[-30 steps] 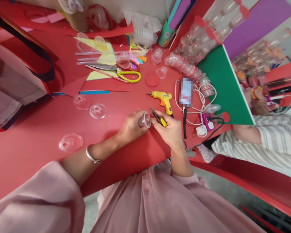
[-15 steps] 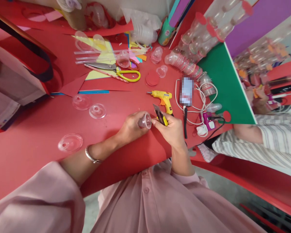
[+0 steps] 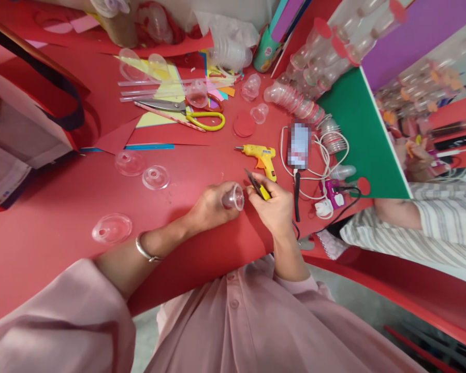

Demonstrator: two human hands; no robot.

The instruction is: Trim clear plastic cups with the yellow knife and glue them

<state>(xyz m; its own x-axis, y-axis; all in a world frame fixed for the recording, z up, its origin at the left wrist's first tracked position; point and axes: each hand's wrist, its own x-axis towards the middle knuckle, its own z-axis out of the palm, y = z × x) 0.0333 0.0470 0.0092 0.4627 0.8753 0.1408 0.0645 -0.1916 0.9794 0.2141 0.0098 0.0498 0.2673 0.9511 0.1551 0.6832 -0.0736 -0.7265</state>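
Observation:
My left hand (image 3: 212,206) is wrapped round a small clear plastic cup (image 3: 233,198), its rim facing right. In my right hand (image 3: 275,210) is a yellow and black utility knife (image 3: 261,188), blade out and pointing up and to the left. Blade and cup are a short distance apart. Just beyond the knife lies a yellow glue gun (image 3: 259,155). Several clear domed lids lie on the table to the left, among them one lid (image 3: 156,177) beyond my left forearm and another lid (image 3: 112,228) nearer me.
Scissors (image 3: 194,114) lie on coloured paper at the back. A phone (image 3: 299,146) with white cables and a purple power adapter (image 3: 331,192) sit to the right. Stacked clear cups (image 3: 295,101) stand by a green board (image 3: 361,129). Another person's striped sleeve (image 3: 446,215) shows at right.
The cup in my left hand has shifted slightly right and turned a little. My right hand's knife has tilted, its blade now seen more edge-on.

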